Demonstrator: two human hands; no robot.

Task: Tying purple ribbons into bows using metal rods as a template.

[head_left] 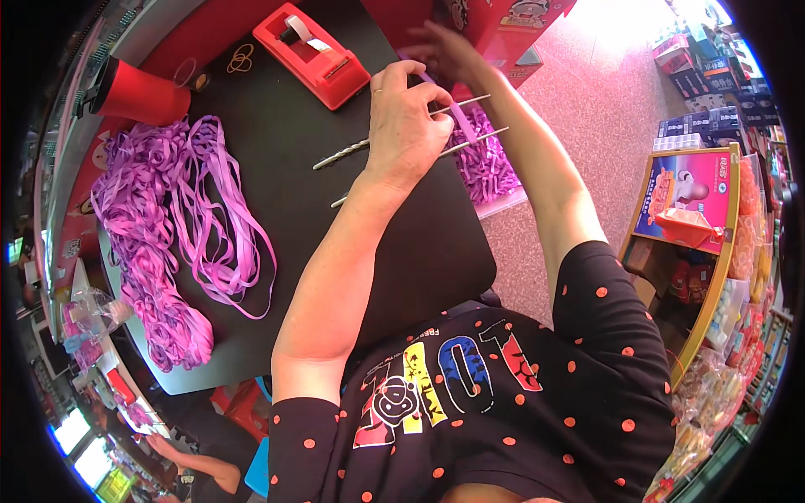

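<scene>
Two thin metal rods point(476, 141), at least one of them twisted, lie roughly side by side across the right edge of the dark table. Over them is my left hand point(402, 126), its fingers closed on a strip of purple ribbon point(459, 117) that passes by the rods. Whether it also grips the rods is hidden. Beyond it, my right hand point(453, 54) is raised near a red box and smeared by motion, so what its fingers do cannot be made out. Below the rods, a bin holds a heap of cut purple ribbon point(490, 168).
A large tangle of purple ribbon point(159, 235) covers the table's left side. A red tape dispenser point(335, 80), a red cup point(142, 96) and rubber bands point(241, 59) are at the back. Another person's arm point(197, 461) shows lower left; a display stand point(683, 201) is right.
</scene>
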